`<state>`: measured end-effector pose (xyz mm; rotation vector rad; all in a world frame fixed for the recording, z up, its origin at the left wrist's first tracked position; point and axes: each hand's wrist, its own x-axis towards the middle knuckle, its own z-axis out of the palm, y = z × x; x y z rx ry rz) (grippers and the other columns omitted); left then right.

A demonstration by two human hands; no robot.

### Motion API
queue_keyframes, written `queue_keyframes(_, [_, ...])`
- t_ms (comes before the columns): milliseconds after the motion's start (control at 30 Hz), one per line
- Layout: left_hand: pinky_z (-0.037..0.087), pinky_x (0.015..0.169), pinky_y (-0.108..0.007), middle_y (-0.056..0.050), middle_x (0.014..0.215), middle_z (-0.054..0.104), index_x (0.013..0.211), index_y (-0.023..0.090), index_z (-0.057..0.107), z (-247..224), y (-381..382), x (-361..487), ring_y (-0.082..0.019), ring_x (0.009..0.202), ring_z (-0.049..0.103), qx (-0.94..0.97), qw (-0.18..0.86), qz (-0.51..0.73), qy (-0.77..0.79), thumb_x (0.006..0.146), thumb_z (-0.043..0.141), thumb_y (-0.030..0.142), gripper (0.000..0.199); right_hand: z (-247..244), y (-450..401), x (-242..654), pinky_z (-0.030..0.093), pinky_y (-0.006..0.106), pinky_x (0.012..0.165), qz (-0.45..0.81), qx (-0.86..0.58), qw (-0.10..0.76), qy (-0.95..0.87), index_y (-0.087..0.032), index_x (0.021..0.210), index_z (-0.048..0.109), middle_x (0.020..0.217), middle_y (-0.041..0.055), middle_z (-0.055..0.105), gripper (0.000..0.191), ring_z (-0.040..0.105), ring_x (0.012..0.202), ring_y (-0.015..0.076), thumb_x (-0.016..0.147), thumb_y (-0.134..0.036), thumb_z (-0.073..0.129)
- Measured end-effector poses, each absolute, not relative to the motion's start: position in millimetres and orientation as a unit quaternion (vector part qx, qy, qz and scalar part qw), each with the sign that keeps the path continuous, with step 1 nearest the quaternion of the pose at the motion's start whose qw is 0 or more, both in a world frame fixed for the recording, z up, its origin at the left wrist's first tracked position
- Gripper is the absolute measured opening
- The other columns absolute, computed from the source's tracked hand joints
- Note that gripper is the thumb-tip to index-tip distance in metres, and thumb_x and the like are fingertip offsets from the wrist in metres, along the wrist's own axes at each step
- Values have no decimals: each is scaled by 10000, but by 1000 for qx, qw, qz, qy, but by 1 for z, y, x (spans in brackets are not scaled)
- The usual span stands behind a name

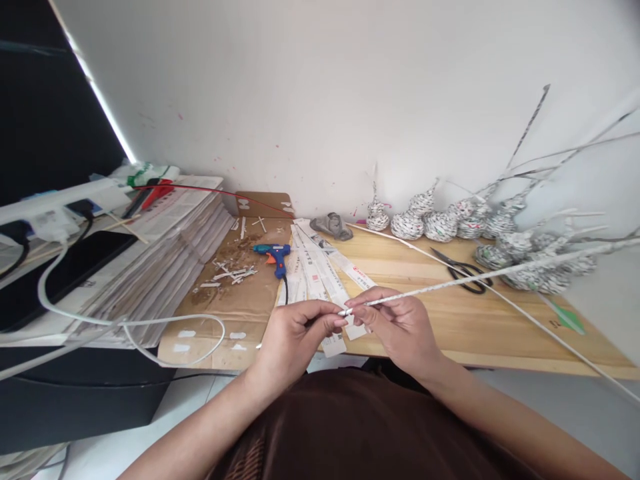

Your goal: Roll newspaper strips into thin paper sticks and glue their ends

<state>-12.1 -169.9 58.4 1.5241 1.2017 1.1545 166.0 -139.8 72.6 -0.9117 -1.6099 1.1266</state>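
A long thin rolled paper stick [450, 280] slants from the middle up to the right edge. My left hand [303, 327] pinches its near tip between thumb and fingers. Right beside it, my right hand [395, 323] grips the same stick, its fingertips almost touching those of my left hand. Beneath and beyond the hands, printed paper strips [317, 267] lie fanned out. A blue glue gun [277, 257] rests on cardboard left of the strips. Black scissors [467, 275] lie on the wooden table [525, 333] at the right, partly crossed by another paper stick.
Woven paper gourds [440, 227] stand along the wall at the back right, some with long stems. A stack of newspapers [185, 233] holds a phone [75, 273] at the left. A white cable [220, 333] loops over the cardboard [210, 353]. Grey cloth [333, 227] lies near the wall.
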Motion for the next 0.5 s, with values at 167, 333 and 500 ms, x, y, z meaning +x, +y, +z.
queue_keyframes(167, [538,620,-226,-23,702,701,825,176,715,59,-168,-5,-138,655,656,586,480,472,451,815,644,326,166,78,-140,169,495,264,605,435,-342,468,-689,-185,799,716,743,42,695,123,627,670,146,840,-273,641])
queue_keyframes(333, [541,762,-274,-46,863,736,947,185,706,58,-157,5,-169,813,682,596,479,480,430,813,650,335,209,104,-135,176,516,299,697,378,-352,527,-675,-210,894,681,857,46,697,176,643,769,164,912,-312,540])
queue_keyframes(500, [508,824,-276,-52,930,729,922,184,702,54,-143,-4,-166,869,665,634,386,485,462,804,657,338,199,163,-107,221,452,276,591,257,-407,476,-736,-233,949,674,600,-6,541,292,548,580,125,945,-419,449])
